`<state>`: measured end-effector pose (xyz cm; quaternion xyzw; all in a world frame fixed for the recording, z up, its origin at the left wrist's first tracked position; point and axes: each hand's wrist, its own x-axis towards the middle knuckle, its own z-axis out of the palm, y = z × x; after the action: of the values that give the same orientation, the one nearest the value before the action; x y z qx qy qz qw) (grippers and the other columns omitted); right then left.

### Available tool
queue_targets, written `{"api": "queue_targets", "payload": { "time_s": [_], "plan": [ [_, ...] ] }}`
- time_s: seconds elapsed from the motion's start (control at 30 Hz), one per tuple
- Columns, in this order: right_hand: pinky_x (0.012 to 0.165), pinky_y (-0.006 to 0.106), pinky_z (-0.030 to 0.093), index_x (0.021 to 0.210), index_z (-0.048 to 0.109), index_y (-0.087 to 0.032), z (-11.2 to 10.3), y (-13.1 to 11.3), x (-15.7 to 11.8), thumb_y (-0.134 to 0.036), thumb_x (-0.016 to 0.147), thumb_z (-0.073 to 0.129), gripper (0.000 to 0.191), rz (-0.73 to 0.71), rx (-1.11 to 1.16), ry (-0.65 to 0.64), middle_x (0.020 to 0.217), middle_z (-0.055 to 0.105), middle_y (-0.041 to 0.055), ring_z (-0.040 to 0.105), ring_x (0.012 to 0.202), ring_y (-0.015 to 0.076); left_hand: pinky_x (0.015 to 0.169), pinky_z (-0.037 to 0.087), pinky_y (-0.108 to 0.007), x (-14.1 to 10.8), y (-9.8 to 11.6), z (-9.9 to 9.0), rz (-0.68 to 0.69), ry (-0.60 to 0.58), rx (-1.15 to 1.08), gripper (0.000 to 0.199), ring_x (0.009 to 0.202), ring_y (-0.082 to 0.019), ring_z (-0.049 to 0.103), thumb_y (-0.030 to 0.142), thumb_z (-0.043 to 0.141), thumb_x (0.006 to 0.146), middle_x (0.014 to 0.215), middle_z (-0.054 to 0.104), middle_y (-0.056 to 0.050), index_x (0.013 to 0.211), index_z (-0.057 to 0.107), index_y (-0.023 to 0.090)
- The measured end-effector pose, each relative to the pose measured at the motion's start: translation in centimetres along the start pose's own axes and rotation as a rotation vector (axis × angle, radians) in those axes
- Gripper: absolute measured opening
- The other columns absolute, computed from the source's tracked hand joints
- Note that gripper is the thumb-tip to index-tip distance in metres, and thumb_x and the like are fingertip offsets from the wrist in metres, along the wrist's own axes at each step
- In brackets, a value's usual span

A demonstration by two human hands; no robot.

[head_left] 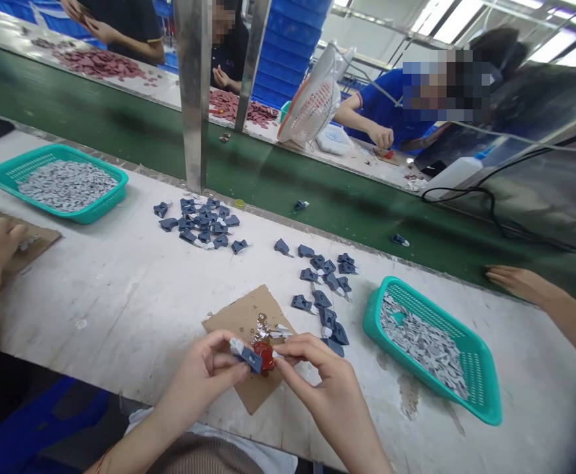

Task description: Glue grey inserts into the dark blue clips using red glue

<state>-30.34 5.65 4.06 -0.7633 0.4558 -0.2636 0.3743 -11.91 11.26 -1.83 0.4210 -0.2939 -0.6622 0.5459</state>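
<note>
My left hand (218, 365) pinches a dark blue plastic part (251, 359) with a light grey piece (237, 345) at its upper end. Between finger and thumb of my right hand (314, 368) is a small light grey piece (276, 354), partly hidden by the fingertips. Both hands are above a square of brown cardboard (245, 311). A dark red blob or cap (264, 359) lies on the cardboard between my hands, beside a shiny clear smear (262, 324) and a few small grey pieces (280, 331).
Dark blue parts lie in two groups (203, 220) (320, 276). Green baskets of grey pieces stand at left (90, 214) and right (488, 411). Beyond the table runs a green conveyor belt (268, 174) with a metal post (193, 99). Co-workers' hands (1, 237) (519, 283) are on both sides.
</note>
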Motion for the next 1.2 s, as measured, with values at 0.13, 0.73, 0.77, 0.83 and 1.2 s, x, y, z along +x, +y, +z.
{"api": "queue_targets", "payload": {
  "time_s": [0.13, 0.73, 0.77, 0.83, 1.2],
  "plan": [
    [0.075, 0.026, 0.053, 0.087, 0.075, -0.028, -0.3, -1.0, -0.1, -0.03, 0.082, 0.069, 0.008, 0.067, 0.242, -0.023, 0.089, 0.07, 0.002, 0.065, 0.087, 0.0166, 0.071, 0.05, -0.02, -0.1, 0.3, 1.1, -0.011, 0.0, 0.015, 0.022, 0.076, -0.012, 0.069, 0.028, 0.078, 0.075, 0.086, 0.074, -0.001, 0.088, 0.064, 0.019],
    [0.075, 0.019, 0.053, 0.069, 0.078, -0.026, 0.6, -1.1, -0.4, -0.03, 0.059, 0.088, 0.015, 0.363, 0.759, -0.045, 0.088, 0.059, -0.0001, 0.063, 0.083, 0.0113, 0.076, 0.058, -0.021, -0.3, 0.9, 2.5, 0.171, -0.004, 0.016, 0.013, 0.084, -0.015, 0.072, 0.018, 0.076, 0.076, 0.097, 0.074, -0.002, 0.088, 0.071, 0.021],
    [0.075, 0.018, 0.053, 0.068, 0.077, -0.025, 0.6, -1.1, -0.5, -0.028, 0.059, 0.089, 0.015, 0.368, 0.796, -0.05, 0.087, 0.06, -0.0004, 0.063, 0.083, 0.0107, 0.076, 0.058, -0.022, -0.3, 1.0, 2.6, 0.193, -0.017, 0.024, 0.013, 0.085, -0.015, 0.072, 0.016, 0.075, 0.077, 0.097, 0.074, -0.002, 0.088, 0.072, 0.022],
    [0.069, 0.017, 0.053, 0.068, 0.075, -0.024, 0.6, -1.0, -0.6, -0.025, 0.059, 0.089, 0.016, 0.39, 0.9, -0.085, 0.085, 0.062, -0.0008, 0.063, 0.078, 0.0098, 0.075, 0.059, -0.022, -0.4, 1.3, 2.7, 0.227, -0.046, 0.025, 0.016, 0.085, -0.016, 0.073, 0.013, 0.076, 0.075, 0.095, 0.074, -0.002, 0.087, 0.074, 0.023],
    [0.058, 0.019, 0.051, 0.072, 0.068, -0.02, 1.0, -1.2, -1.5, -0.023, 0.067, 0.086, 0.018, 0.41, 1.167, -0.131, 0.07, 0.066, -0.0034, 0.062, 0.057, 0.0076, 0.072, 0.061, -0.024, -0.2, 2.3, 3.2, 0.288, -0.042, 0.144, 0.016, 0.085, -0.02, 0.073, 0.011, 0.079, 0.071, 0.089, 0.076, -0.003, 0.081, 0.078, 0.024]
  ]
}}
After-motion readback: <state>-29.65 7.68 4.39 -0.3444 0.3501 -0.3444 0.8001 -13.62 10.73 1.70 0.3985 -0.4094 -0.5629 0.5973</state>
